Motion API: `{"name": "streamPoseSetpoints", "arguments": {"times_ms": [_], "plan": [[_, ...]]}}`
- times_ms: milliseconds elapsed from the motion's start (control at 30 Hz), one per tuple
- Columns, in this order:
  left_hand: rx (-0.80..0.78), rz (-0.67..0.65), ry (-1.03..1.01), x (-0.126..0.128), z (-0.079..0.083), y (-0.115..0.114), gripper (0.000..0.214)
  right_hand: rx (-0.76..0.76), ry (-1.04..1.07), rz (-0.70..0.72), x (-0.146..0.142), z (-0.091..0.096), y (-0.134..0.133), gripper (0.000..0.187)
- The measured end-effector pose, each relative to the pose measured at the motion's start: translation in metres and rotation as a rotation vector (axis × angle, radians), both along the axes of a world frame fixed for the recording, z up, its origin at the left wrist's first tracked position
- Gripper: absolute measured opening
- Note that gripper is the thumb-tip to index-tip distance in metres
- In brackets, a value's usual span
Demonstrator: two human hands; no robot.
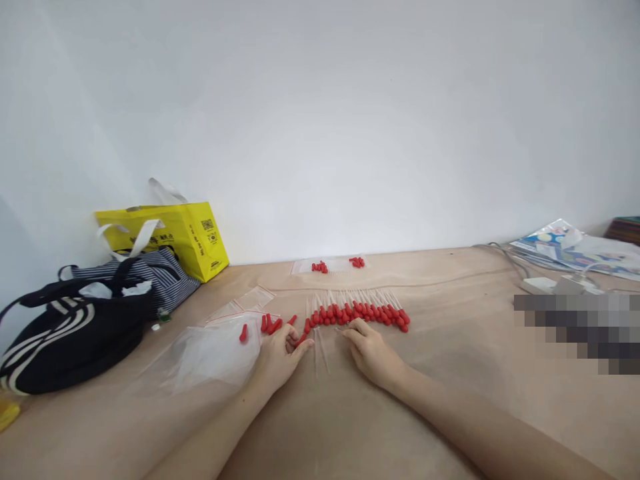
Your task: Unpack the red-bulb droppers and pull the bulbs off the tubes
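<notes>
Dropper row: landmark, a rank of clear tubes w/ red bulbs [370, 312], lying side by side on the brown tabletop [450, 293]; bulb ends face the person, thin tips point away.
L hand [280, 350]: just off the row's left end, near side; fingers curled, thumb & fingertips closed on one loose bulb [301, 340], its red body partly hidden.
R hand [374, 353]: on the near side of the row, just below its middle; thumb & fingers pinched nearly shut on a slim clear piece [339, 328], only its end visible; rest hidden by the hand.
Bare tubes [323, 352]: two, clear, no bulbs, lying on the near side of the row btwn the hands.
Spare bulbs [274, 326]: several, red, scattered left of the row, some on or by a lg. clear plastic bag [215, 350].
Sm. zip bags [256, 297]: flat, clear, left of the row, slightly toward its far side.
Rear bag [337, 267]: clear, flat, behind the row; two small red clusters show on it.
Carriers: yellow bag [205, 233], striped bag [173, 277] & black bag [100, 340], all well left of the row.
Papers etc.: printed sheets [555, 243] & white power strip [537, 285], well right of the row.
</notes>
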State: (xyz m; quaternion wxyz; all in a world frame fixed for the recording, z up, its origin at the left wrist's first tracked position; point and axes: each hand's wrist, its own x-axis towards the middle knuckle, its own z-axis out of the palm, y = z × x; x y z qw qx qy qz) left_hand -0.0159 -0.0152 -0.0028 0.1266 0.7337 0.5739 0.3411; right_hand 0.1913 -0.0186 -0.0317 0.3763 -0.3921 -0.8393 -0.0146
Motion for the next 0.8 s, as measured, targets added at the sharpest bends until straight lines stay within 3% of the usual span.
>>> {"name": "streamPoseSetpoints", "arguments": {"times_ms": [267, 400, 567, 800], "plan": [[-0.128, -0.230, -0.159, -0.007, 0.000, -0.008, 0.012, -0.022, -0.135, -0.071, -0.015, 0.002, -0.001, 0.021], [-0.082, -0.141, -0.099, -0.006, 0.002, -0.003, 0.011, -0.036, -0.137, -0.088, -0.016, 0.003, -0.005, 0.020], [-0.007, -0.011, 0.203, 0.001, 0.017, 0.019, 0.016, -0.008, -0.106, -0.088, -0.013, 0.008, -0.007, 0.021], [-0.088, 0.008, 0.372, 0.029, 0.030, 0.055, 0.016, 0.073, 0.033, -0.131, 0.023, 0.008, -0.009, 0.018]]}}
